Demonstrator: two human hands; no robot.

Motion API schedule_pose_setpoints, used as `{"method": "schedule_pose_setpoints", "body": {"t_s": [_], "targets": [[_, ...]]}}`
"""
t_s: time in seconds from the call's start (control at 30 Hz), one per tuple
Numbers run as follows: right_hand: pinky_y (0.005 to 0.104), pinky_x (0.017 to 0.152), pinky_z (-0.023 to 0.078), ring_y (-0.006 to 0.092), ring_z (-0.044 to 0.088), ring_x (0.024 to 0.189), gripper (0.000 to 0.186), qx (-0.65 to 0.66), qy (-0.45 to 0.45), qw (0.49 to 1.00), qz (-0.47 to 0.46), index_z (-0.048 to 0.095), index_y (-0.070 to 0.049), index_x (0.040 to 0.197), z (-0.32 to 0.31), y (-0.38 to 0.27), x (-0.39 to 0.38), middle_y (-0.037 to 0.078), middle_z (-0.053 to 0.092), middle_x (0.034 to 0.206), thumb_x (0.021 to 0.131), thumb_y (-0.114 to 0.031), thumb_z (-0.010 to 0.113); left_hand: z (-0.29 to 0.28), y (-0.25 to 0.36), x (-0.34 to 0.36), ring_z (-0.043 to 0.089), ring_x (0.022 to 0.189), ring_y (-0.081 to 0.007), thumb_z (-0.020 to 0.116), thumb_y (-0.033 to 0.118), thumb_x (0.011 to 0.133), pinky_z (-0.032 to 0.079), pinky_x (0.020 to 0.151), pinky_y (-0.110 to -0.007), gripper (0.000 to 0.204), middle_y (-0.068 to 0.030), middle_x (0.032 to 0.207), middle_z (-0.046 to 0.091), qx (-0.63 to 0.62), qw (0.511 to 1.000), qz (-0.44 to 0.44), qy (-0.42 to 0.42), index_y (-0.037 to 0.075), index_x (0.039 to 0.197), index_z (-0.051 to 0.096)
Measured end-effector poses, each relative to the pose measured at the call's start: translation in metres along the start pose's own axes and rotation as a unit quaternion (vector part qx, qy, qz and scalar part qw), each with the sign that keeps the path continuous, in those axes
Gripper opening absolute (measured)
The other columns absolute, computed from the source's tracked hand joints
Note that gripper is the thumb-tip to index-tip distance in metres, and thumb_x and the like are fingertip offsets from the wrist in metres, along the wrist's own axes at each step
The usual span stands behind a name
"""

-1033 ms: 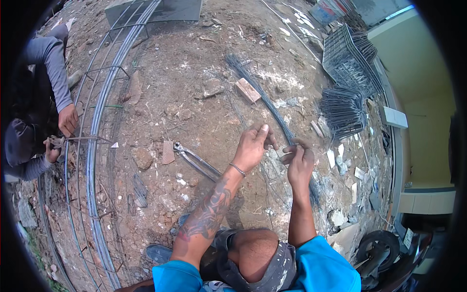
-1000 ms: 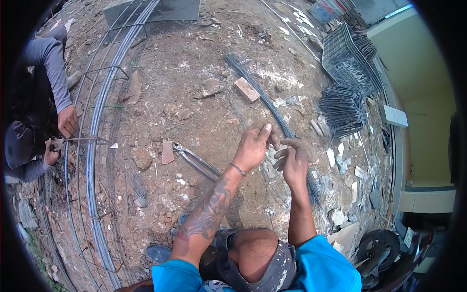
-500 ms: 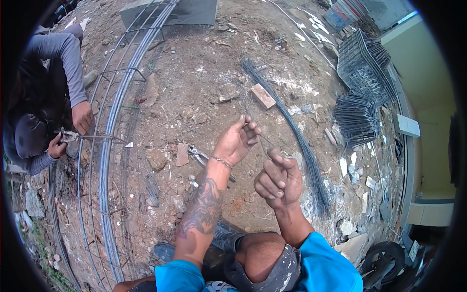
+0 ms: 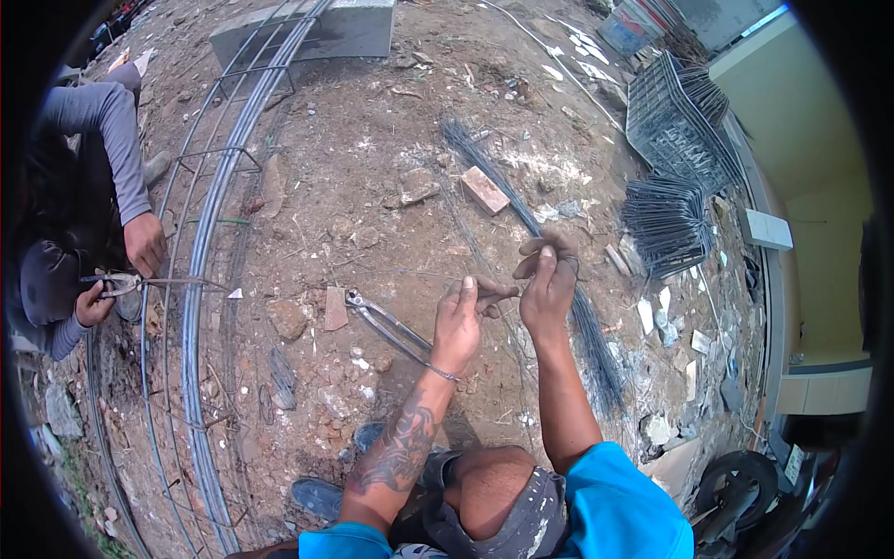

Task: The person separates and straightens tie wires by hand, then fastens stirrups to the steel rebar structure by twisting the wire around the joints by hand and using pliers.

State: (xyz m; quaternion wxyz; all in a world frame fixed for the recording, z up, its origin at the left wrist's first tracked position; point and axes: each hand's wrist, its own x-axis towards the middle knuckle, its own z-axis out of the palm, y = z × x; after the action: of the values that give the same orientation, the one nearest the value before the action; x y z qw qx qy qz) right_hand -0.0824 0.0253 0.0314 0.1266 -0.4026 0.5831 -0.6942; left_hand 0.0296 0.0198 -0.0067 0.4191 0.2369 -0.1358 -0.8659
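Above the ground in front of me, my left hand point(image 4: 461, 324) is closed, with thumb and fingers pinched together. A thin wire point(image 4: 410, 272) runs out from it to the left. Close by on the right, my right hand point(image 4: 548, 287) is raised higher, its thumb pressed against its fingers on thin wire strands, which are hard to trace. Below my left hand lie long-handled pincers point(image 4: 386, 321), jaws pointing away. A bundle of thin tie wire point(image 4: 593, 359) stretches behind and beside my right hand. A brick point(image 4: 485, 190) lies against its far part.
A long rebar cage point(image 4: 193, 326) runs down the left; beyond it a co-worker's hand point(image 4: 93, 303) grips pincers point(image 4: 119, 282). At right stand bent steel stirrups point(image 4: 666, 224) and a dark crate point(image 4: 670, 121). A concrete block point(image 4: 345, 33) is at the far end, a tyre point(image 4: 736, 484) near right.
My right hand has risen away from me and turned; my left hand has come lower and nearer to me. The pincers are now less covered. The view has shifted slightly.
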Motion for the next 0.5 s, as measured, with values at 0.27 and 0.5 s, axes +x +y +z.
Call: {"method": "schedule_pose_setpoints", "body": {"t_s": [0.27,0.5], "targets": [[0.0213,0.037,0.03,0.011,0.039,0.036,0.046,0.201,-0.325,0.781,0.493,0.052,0.0,0.087,-0.036,-0.005,-0.078,0.004,0.044,0.046,0.095,-0.04,0.03,0.004,0.051,0.043,0.043,0.056,-0.0085,0.042,0.03,0.098,0.04,0.051,-0.023,0.03,0.0011,0.063,0.044,0.317,0.938,-0.107,-0.087,0.005,0.085,0.053],[0.0211,0.031,0.026,0.0079,0.028,0.027,0.028,0.721,-0.221,0.51,0.414,0.047,-0.006,0.092,-0.006,-0.038,-0.05,-0.001,0.04,0.042,0.096,-0.029,0.032,-0.058,0.024,0.037,0.061,0.099,-0.0183,0.039,0.03,0.098,0.047,0.072,-0.028,0.028,-0.0036,0.097,0.064,-0.161,0.97,-0.141,-0.117,0.008,0.1,0.056]]}}
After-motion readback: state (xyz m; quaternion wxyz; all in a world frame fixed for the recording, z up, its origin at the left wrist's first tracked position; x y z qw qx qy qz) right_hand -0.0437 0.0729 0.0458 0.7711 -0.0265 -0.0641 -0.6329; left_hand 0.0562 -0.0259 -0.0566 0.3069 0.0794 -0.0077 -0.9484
